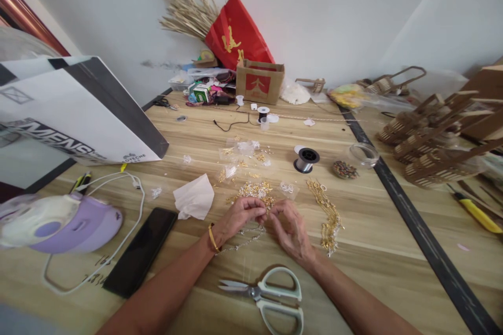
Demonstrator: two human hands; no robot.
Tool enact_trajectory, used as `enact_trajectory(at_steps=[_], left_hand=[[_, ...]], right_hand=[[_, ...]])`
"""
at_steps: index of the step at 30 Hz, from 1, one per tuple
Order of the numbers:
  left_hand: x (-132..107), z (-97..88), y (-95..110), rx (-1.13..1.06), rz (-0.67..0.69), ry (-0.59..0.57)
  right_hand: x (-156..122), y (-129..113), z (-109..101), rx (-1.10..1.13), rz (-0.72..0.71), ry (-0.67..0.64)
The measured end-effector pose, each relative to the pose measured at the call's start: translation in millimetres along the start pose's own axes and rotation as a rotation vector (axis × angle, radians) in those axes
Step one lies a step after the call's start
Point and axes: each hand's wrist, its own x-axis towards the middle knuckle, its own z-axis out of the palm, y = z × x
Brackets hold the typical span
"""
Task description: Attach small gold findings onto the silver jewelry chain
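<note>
- I am pinching my left hand [239, 217] and my right hand [290, 227] closed, with the fingertips of both hands meeting.
- I am holding a tiny piece [268, 214] between those fingertips. It is too small for me to tell what it is.
- My hands are working in the middle of the table [377, 267], a bit closer to the near edge.
- A thin silver chain [240, 241] is lying on the wood just under my hands. I cannot tell if it is joined to the tiny piece.
- A gold bangle [212, 237] is sitting on my left wrist.
- A pile of little gold bits [255, 191] is lying just past my fingers.
- A heap of gold chains [329, 217] is lying just beside my right hand, on the side of the right edge.
- The scissors [269, 297] are lying shut at the near edge, between my two arms.
- A white tissue [194, 198] is sitting near my left hand.
- A black phone [141, 251] is lying flat toward the left edge, next to a white cord [131, 209].
- A spool of wire [306, 159] is standing farther back, well apart from my hands.
- A red bag [236, 31] is leaning at the far edge, against the wall.
</note>
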Motion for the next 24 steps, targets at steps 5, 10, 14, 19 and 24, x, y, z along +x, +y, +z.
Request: enact_trajectory(at_steps=[5,10,14,19,24], left_hand=[[0.0,1.4,1.4,0.004,-0.002,0.007],[-0.7,1.1,1.4,0.013,-0.002,0.007],[-0.9,-0.6,-0.2,0.03,0.012,-0.015],[-1.5,-1.1,0.7,0.048,0.033,-0.03],[-0.8,-1.5,-0.1,0.05,0.03,-0.03]], right_hand=[[0.2,0.2,0.0,0.003,0.003,0.003],[0.2,-0.6,-0.1,0.004,0.014,-0.001],[0.3,-0.8,0.1,-0.005,0.017,0.0],[1.2,-1.2,0.5,-0.008,0.001,0.029],[1.3,-1.2,0.4,-0.018,-0.008,0.033]])
